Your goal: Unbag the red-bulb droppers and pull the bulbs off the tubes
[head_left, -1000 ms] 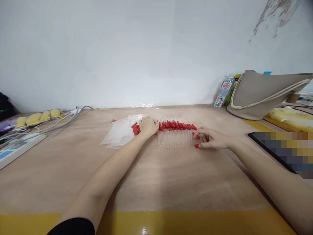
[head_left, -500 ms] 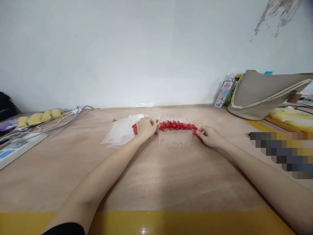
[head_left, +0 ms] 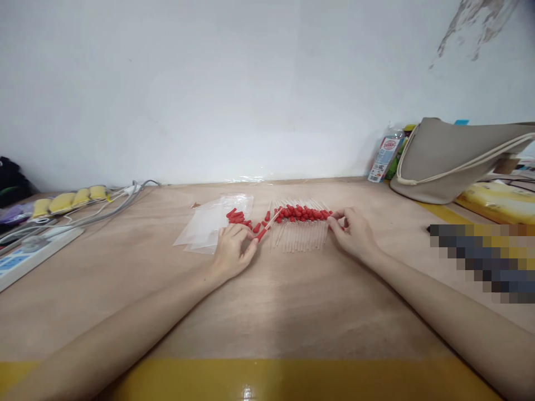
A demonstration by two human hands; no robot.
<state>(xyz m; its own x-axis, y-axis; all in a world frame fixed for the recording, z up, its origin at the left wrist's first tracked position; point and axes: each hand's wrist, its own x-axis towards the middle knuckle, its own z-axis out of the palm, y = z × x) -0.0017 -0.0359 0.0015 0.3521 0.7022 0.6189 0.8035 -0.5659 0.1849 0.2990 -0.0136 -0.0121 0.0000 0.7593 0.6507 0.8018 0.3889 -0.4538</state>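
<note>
Bench point(head_left: 267, 312): wooden, yellow strip along its near edge.
Beige bag point(head_left: 451, 161): far right corner.
Clear bags point(head_left: 204, 225): flat, left of centre.
Row of droppers point(head_left: 303, 228): glass, red-bulbed, mid-bench toward the far edge. We judged a nudge could roll it apart (round glass).
Right hand point(head_left: 353, 234): fingers curled at the row's right end; its grip we could not tell.
Left hand point(head_left: 232, 250): pinching a single dropper point(head_left: 264, 229) near its bulb, tilted. We feared its tip raking the row.
Loose red bulbs point(head_left: 238, 216): on the clear bags' right edge, liable to scatter.

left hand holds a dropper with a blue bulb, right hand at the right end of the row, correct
No, the head view shows a red bulb. The left hand holds the dropper; the right hand is at the right end of the row.
</note>
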